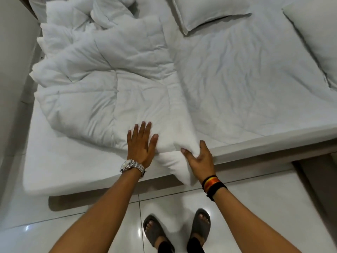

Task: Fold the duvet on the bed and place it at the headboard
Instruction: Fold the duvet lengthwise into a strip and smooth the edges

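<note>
On bed (237, 88) | 1 duvet (102, 92), 2 pillows (206, 11) | left hand (141, 143) flat, fingers straight | right hand (199, 156) fingers clamp duvet

Glossy white tiled floor (255, 207) with light reflections, pale wall (12, 52) at left

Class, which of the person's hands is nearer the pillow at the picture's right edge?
Right. The right hand grips the duvet corner on that pillow's side; the left hand lies flat farther away.
</note>
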### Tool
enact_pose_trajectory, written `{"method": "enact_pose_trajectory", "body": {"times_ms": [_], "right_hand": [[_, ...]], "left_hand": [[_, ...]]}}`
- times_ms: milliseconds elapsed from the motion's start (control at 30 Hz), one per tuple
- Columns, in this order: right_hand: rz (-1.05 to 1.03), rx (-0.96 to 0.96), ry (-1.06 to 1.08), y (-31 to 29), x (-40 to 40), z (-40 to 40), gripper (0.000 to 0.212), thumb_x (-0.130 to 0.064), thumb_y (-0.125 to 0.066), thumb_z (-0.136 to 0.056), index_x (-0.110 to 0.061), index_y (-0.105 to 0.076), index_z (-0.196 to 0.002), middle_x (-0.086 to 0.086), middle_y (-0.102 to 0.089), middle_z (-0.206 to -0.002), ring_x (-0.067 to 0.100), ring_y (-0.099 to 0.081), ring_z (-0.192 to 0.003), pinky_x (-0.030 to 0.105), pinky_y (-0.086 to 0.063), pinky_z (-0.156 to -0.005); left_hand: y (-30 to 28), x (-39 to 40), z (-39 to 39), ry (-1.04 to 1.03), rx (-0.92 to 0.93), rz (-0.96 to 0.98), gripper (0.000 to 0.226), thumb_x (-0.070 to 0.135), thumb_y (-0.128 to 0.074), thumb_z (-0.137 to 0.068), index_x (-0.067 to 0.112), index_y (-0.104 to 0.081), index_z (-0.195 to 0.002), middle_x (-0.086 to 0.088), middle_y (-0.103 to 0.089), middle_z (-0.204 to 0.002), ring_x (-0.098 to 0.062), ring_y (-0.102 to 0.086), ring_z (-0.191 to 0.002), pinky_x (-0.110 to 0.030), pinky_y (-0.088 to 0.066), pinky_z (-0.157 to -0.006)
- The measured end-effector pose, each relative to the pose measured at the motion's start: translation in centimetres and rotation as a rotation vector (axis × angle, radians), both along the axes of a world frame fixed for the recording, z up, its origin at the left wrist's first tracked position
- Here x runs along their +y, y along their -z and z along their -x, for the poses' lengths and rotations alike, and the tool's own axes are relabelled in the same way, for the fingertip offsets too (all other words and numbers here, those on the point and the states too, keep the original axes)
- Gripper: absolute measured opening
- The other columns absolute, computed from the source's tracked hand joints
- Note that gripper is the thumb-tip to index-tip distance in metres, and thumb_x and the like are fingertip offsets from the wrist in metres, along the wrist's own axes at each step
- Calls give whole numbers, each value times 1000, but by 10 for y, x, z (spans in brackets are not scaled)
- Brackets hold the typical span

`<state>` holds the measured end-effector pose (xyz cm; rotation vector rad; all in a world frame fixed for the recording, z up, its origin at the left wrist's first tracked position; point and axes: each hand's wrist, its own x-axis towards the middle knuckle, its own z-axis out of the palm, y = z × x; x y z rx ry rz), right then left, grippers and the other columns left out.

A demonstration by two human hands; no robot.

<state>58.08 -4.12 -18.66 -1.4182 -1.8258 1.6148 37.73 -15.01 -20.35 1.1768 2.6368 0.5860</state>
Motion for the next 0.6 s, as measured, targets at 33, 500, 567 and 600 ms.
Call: {"method": "enact_pose_trajectory", "body": {"times_ms": [33, 500, 567, 600], "right_hand": [[44, 52, 11, -12, 3, -4, 33, -29, -82, -92, -10, -58, -103, 1, -71, -98, 13, -69, -87, 27, -55, -74], [-236, -301, -177, 6, 17, -68, 81, -44, -72, -97, -20, -32, -163, 9, -31, -171, 29, -33, -156, 50, -28, -128], [-414, -303, -338, 3, 4, -35, 77, -45, -63, -103, -22, -27, -166, 8, -20, -176, 26, -21, -161, 52, -13, -133], [-458, -296, -418, 3, -3, -18, 75, -46, -59, -105, -22, -25, -167, 8, -16, -177, 26, -18, -162, 52, -7, -133]], "left_hand": [[-13, 4, -1, -49, -16, -50, 91, 78, -1, -97, 26, -40, -161, -3, -34, -170, -25, -20, -161, -51, -5, -130], [1, 8, -79, 225, -30, 210, 79, 69, -13, -100, 27, -41, -161, 1, -32, -171, -24, -21, -160, -46, -5, -130], [-1, -19, -65, 203, 7, 127, 76, 67, -15, -104, 25, -32, -165, -2, -23, -174, -23, -15, -162, -44, -4, -131], [-1, -35, -52, 151, 11, 95, 76, 66, -15, -105, 24, -26, -167, -1, -15, -176, -21, -9, -163, -42, -1, -131]]}}
